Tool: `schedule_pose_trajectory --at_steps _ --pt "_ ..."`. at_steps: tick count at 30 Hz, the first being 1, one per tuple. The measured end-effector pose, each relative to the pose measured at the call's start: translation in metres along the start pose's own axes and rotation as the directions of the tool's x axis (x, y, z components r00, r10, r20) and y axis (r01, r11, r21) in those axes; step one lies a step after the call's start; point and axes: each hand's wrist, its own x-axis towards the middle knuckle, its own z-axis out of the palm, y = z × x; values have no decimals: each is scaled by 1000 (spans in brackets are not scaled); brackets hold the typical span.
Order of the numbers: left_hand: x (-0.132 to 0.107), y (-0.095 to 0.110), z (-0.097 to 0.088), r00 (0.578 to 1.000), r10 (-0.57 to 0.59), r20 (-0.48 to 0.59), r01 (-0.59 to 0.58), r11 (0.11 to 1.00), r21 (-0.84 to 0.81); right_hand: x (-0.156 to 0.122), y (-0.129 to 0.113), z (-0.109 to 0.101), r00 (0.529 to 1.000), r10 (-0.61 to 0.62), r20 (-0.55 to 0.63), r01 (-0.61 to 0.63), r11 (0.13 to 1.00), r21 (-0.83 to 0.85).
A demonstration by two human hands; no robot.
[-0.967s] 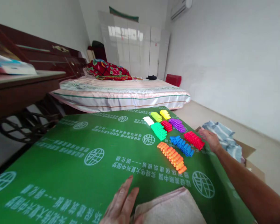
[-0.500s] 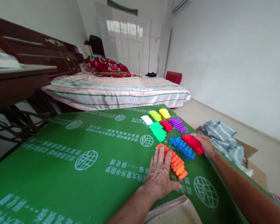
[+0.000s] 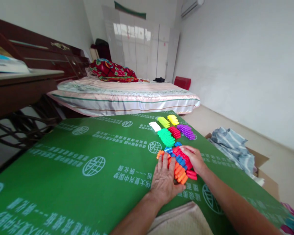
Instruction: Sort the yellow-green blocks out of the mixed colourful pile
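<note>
My left hand [image 3: 163, 182] lies with spread fingers on and beside a group of orange tube-shaped plastic pieces [image 3: 180, 173]. My right hand [image 3: 195, 160] has its fingers together against a larger group of red plastic pieces [image 3: 177, 151], partly covering them. Squeezed between the orange and red groups are blue plastic pieces [image 3: 180, 161], some out of line. A couple of red pieces stick out below my right hand. Just beyond sit green pieces [image 3: 166, 137], a smaller red group [image 3: 174, 132] and purple pieces [image 3: 186, 132]. Farther back are white [image 3: 155, 126], lime [image 3: 163, 122] and yellow groups [image 3: 172, 119].
A green printed board [image 3: 71, 153] forms the work surface. Off its right edge stands a cardboard box [image 3: 267, 176] with a striped cloth [image 3: 231, 147]. Beige fabric [image 3: 186, 218] lies at the near edge. A bed [image 3: 127, 98] stands behind, a side table [image 3: 26, 78] at left.
My right hand has moved left, bringing the red group and the blue pieces up against the orange group. The blue row has become disordered. My left hand stays at the orange pieces.
</note>
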Motion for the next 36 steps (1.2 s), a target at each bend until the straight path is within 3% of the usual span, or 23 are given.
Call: schedule_pose_trajectory --at_steps 7,12,16,20,24,30,36 --pt "-25 -38 -6 991 19 -131 -13 999 46 -12 -12 41 995 31 96 -30 999 -9" --pt "-41 -68 -5 941 92 -325 -72 995 73 -16 -14 75 983 81 166 -88 996 33" --pt "-53 -87 -10 912 102 -398 -89 995 52 -20 -17 102 978 106 182 -119 991 64" --pt "-66 -102 -23 893 7 -450 -33 998 -50 -26 -21 126 977 142 160 -154 986 65" --pt "-75 -116 -38 867 -112 -486 5 976 -217 -37 -20 147 978 111 179 -114 994 4" --pt "-79 -128 -60 787 -351 -507 37 848 -529 -56 -17 175 973 21 228 -1 996 -91" --pt "-80 -141 -80 714 -543 -443 168 746 -645 -71 -13 195 965 -23 262 86 969 -234"
